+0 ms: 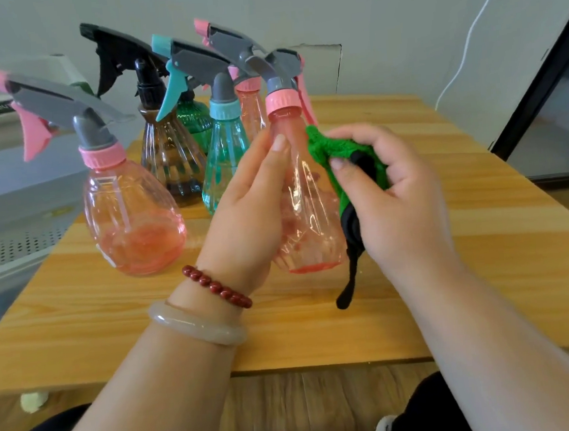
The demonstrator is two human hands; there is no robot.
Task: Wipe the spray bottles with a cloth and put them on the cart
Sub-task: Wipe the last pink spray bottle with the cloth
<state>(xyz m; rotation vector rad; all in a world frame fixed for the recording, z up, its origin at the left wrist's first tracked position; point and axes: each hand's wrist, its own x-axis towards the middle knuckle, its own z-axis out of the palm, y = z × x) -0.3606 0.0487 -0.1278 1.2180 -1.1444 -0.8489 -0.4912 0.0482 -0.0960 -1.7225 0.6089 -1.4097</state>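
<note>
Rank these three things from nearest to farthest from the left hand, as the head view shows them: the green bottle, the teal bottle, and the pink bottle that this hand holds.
1. Pink bottle: gripped in the left hand, with the cloth at its right side.
2. Teal bottle: stands just behind that hand.
3. Green bottle: at the back of the group, partly hidden.

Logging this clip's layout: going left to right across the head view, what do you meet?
First the round pink spray bottle, brown spray bottle, teal spray bottle, ribbed pink spray bottle held in the left hand, green cloth, right hand gripping it.
</note>
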